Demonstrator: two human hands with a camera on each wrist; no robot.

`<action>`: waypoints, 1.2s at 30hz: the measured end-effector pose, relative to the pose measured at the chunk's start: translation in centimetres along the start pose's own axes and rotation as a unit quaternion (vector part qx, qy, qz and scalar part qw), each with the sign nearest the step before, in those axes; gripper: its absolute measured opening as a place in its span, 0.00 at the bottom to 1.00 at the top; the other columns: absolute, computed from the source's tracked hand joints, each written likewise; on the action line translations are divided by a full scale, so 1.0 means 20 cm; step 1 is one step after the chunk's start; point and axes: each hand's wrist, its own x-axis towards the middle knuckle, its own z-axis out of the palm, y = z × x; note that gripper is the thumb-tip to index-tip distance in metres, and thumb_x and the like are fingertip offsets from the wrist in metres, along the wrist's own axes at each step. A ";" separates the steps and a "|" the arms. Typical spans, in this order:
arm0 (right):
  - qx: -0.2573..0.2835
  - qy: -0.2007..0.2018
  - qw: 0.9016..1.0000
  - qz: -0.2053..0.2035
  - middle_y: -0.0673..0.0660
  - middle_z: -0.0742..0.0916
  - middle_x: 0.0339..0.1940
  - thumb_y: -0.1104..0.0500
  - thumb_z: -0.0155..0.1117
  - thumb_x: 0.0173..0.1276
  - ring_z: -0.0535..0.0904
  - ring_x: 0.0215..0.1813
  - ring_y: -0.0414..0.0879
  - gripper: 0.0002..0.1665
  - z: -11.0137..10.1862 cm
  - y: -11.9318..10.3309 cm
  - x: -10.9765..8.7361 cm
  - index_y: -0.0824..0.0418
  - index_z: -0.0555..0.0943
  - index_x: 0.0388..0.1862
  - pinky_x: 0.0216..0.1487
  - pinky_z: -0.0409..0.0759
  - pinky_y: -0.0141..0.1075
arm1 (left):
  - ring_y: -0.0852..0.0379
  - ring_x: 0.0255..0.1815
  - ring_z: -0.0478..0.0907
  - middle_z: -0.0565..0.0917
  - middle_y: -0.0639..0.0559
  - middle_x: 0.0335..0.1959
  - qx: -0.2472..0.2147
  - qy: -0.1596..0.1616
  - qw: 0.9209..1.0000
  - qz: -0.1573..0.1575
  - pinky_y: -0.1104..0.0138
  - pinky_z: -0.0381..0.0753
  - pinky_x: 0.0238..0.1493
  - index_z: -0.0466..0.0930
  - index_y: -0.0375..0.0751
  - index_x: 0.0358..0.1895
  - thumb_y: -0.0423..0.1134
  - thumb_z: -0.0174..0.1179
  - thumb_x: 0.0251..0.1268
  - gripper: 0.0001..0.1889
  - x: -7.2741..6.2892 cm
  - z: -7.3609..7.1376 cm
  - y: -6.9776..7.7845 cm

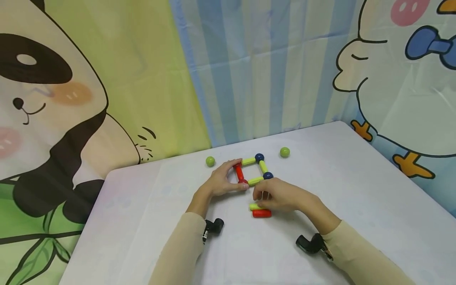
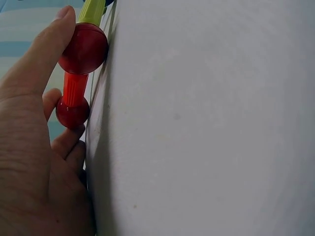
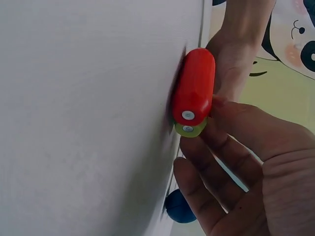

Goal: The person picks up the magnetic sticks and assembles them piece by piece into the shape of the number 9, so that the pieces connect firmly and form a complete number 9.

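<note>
The rod square [image 1: 263, 166] lies on the white table [image 1: 142, 221], just right of and below the middle of the head picture: 3 yellow-green rods and 1 red rod [image 1: 240, 172], with red balls at its left corners and blue balls [image 1: 268, 175] at its right ones. The left hand [image 1: 221, 180] holds its left side — thumb and index finger spread apart, the thumb against the near red ball [image 1: 243, 181], the index finger at the far corner.

Below the square, the right hand [image 1: 281, 194] is bent down over a loose yellow-green rod [image 1: 255, 206], which lies alongside a loose red rod [image 1: 261, 213]. Its thumb tip is at the yellow-green rod and gaps show between its bent fingers — whether they pinch that rod, I cannot tell. The right wrist view shows a pale round disc on the end of each loose rod.

2 green balls [image 1: 210, 161] sit apart, left and upper right of the square. Beige sleeves [image 1: 185, 241] enter from the bottom edge, a black device [image 1: 215, 226] at each wrist. Behind the table hangs a printed cloth [image 1: 242, 71], with a panda [image 1: 53, 79] at left and stripes in the upper middle.
</note>
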 end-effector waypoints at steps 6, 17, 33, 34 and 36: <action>0.010 -0.015 1.000 -0.008 0.45 0.85 0.38 0.64 0.70 0.67 0.81 0.41 0.41 0.08 0.00 -0.01 0.00 0.52 0.85 0.41 0.47 0.82 0.34 | 0.47 0.80 0.58 0.64 0.54 0.80 0.007 -0.001 1.000 -0.004 0.39 0.58 0.75 0.59 0.70 0.79 0.67 0.73 0.50 0.51 0.00 0.00 0.01; -0.013 -0.059 0.998 0.022 0.46 0.84 0.37 0.67 0.69 0.65 0.80 0.40 0.42 0.11 -0.02 -0.08 0.07 0.51 0.83 0.39 0.47 0.81 0.35 | 0.47 0.81 0.58 0.65 0.55 0.79 0.025 -0.004 1.000 0.007 0.40 0.55 0.77 0.58 0.68 0.80 0.66 0.71 0.53 0.49 0.02 -0.01 0.02; -0.014 -0.037 0.999 0.025 0.43 0.84 0.39 0.63 0.70 0.66 0.79 0.43 0.41 0.11 0.01 -0.06 0.04 0.48 0.83 0.43 0.51 0.80 0.36 | 0.48 0.80 0.59 0.65 0.55 0.79 0.026 -0.006 1.000 -0.001 0.39 0.56 0.76 0.58 0.69 0.80 0.68 0.70 0.52 0.50 0.01 0.01 0.01; -0.013 -0.034 0.999 0.024 0.43 0.84 0.40 0.63 0.70 0.66 0.79 0.43 0.41 0.11 0.01 -0.06 0.04 0.48 0.84 0.44 0.51 0.80 0.36 | 0.48 0.80 0.59 0.65 0.55 0.79 0.025 -0.005 1.000 -0.001 0.39 0.56 0.76 0.58 0.69 0.80 0.67 0.70 0.52 0.50 0.01 0.01 0.01; -0.014 -0.027 0.999 0.025 0.42 0.84 0.40 0.62 0.69 0.67 0.79 0.43 0.40 0.11 0.00 -0.05 0.03 0.48 0.84 0.45 0.51 0.80 0.36 | 0.48 0.80 0.59 0.64 0.55 0.79 0.023 -0.005 1.000 -0.004 0.38 0.57 0.76 0.58 0.69 0.80 0.67 0.71 0.52 0.50 0.01 0.01 0.01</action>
